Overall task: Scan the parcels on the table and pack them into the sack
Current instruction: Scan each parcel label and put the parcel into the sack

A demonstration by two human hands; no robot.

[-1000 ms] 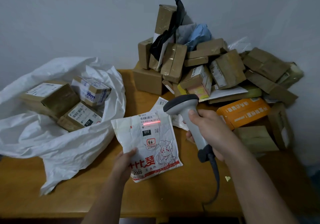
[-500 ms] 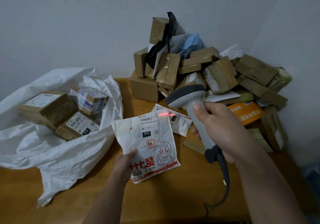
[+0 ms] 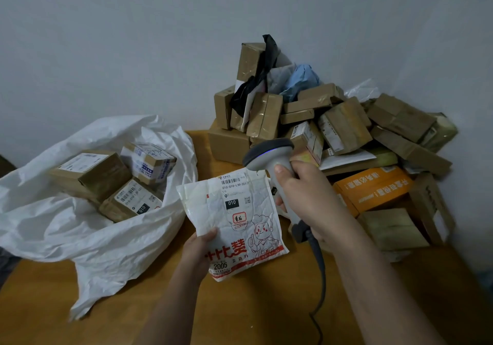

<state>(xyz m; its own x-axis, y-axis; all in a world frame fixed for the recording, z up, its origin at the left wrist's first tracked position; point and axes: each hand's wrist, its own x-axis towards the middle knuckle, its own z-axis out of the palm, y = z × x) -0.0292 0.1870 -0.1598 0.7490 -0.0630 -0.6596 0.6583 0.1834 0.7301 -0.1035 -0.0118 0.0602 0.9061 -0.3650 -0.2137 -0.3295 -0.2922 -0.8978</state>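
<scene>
Early going: three taped brown cardboard boxes (image 3: 106,182) are lying in the open white plastic sack (image 3: 88,232), while the left hand (image 3: 198,251) is pinching a crumpled white mailer pouch (image 3: 232,222) just right of the sack, the right hand (image 3: 312,200) is gripping a grey handheld scanner (image 3: 269,155) over it, and a large heap of brown parcels (image 3: 333,131) further right is waiting.

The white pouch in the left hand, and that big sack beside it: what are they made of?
White pouch: apparently thin matte plastic film, crinkled, with printed red lettering and a stuck-on label. Sack: probably woven plastic or a similar stiff sheet; it stands in crisp folds and looks slightly glossy. Neither weave nor texture is clear enough to be sure.
</scene>
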